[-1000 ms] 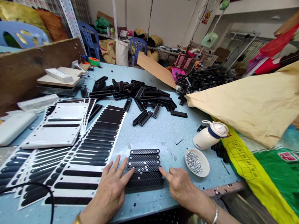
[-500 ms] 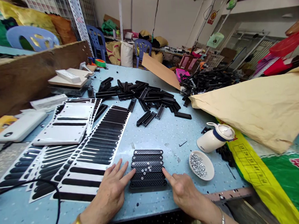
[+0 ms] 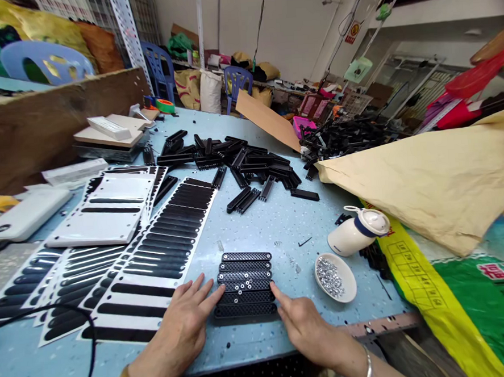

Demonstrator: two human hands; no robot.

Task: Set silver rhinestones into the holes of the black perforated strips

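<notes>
A row of black textured plastic strips (image 3: 243, 266) lies side by side on the table in front of me. Small silvery ring-like pieces sit at some strip ends, and several more (image 3: 241, 286) are scattered loose on top. My left hand (image 3: 187, 317) is open, fingers spread, its index fingertip at the left ends of the strips. At their right ends, my right hand (image 3: 305, 324) points its index finger against the edge; another finger is partly stretched below it and the rest are curled or hidden. Neither hand holds anything. A white bowl (image 3: 349, 279) of small silvery pieces stands right of my right hand.
Sheets of black adhesive-looking strips (image 3: 125, 287) cover the left side. Farther back lies a pile of black plastic pieces (image 3: 250, 163). A white bottle (image 3: 349, 236) stands behind the bowl, near a small hex-key-like tool (image 3: 305, 242). A black cable (image 3: 93, 346) curves at left.
The view has shifted slightly. My right hand's fingers have uncurled a little below the index finger, which stays at the strips' right end. The left hand keeps its place.
</notes>
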